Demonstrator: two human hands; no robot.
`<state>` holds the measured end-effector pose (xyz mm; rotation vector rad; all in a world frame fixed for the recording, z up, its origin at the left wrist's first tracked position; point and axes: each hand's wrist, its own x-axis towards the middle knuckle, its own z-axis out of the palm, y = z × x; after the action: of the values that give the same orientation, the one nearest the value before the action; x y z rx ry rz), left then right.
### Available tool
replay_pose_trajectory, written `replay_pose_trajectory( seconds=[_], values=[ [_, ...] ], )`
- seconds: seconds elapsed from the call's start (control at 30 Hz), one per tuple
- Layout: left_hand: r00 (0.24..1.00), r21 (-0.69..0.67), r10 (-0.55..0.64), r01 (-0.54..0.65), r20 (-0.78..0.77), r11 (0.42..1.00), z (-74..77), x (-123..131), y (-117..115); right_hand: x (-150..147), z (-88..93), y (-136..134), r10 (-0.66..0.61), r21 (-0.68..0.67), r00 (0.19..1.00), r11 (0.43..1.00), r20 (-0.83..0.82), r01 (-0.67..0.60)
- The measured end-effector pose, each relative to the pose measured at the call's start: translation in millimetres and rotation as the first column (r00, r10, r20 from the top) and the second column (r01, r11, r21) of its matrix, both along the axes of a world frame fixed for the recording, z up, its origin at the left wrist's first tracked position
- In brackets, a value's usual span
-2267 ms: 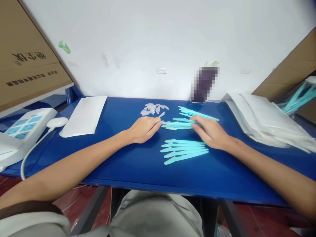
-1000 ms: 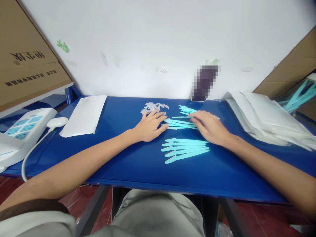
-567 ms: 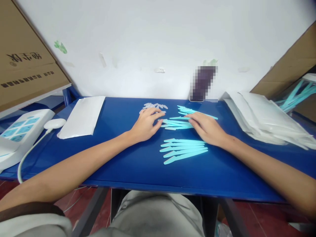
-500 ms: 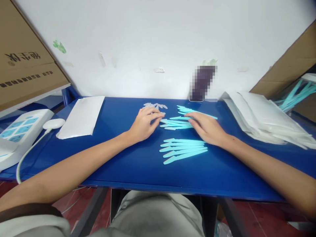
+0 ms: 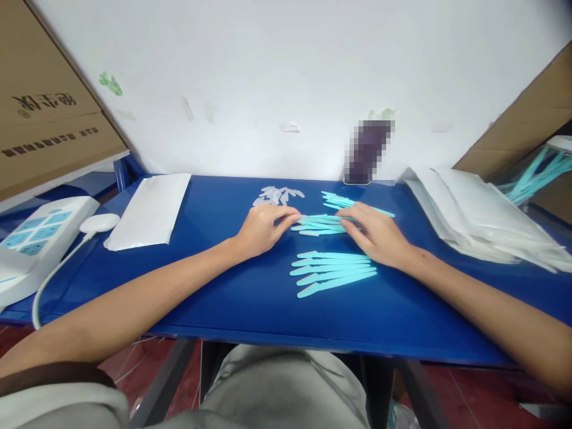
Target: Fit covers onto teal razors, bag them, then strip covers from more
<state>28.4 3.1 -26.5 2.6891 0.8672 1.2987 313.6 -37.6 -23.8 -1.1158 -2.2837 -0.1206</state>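
Note:
My left hand (image 5: 267, 227) is closed in a pinch on a small clear plastic cap (image 5: 302, 218), at the blade end of a turquoise eyebrow razor (image 5: 322, 218). The razor's handle end is in my right hand (image 5: 374, 231), shut between thumb and fingers. Under it lies a small group of razors (image 5: 315, 232), partly covered by the held one. Nearer me, several razors (image 5: 330, 277) are fanned out with their blade ends to the left. More razors (image 5: 333, 199) lie behind my right hand. Beyond my left hand is a loose pile of clear caps (image 5: 277, 195).
A blue table (image 5: 223, 304) meets a white wall. On the left are a white paper sheet (image 5: 149, 211), a power strip (image 5: 40, 238) and a white charger with cable (image 5: 99, 223). A pixelated phone (image 5: 367, 152) leans on the wall. White plastic bags (image 5: 482, 214) are stacked right.
My left hand has come down and slightly right from the cap pile, bringing a cap to the razor's blade end. My right hand has lifted a razor slightly towards it.

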Motion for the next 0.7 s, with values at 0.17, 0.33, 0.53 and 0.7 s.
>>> replay_pose_trajectory(
  seconds=[0.17,0.33,0.53,0.7],
  values=[
    [1.000,0.020,0.008,-0.008,-0.028,1.000,1.1,-0.2,-2.9,-4.4,3.7,-3.0,0.000,-0.022,1.000,1.000,-0.021,0.000],
    [1.000,-0.063,0.025,-0.026,-0.014,0.998,3.3,-1.7,-4.4,-5.5,6.6,-5.3,-0.038,-0.064,0.999,0.997,-0.027,0.036],
    [0.996,-0.065,-0.025,0.020,-0.080,0.998,2.0,-0.5,-2.8,-13.3,10.4,-9.7,0.009,-0.079,0.998,0.997,-0.063,-0.014],
    [0.994,0.007,-0.052,0.053,-0.099,0.999,4.4,10.0,-6.2,-27.6,18.2,-13.4,0.049,-0.055,0.994,0.997,-0.094,-0.054]
  ],
)
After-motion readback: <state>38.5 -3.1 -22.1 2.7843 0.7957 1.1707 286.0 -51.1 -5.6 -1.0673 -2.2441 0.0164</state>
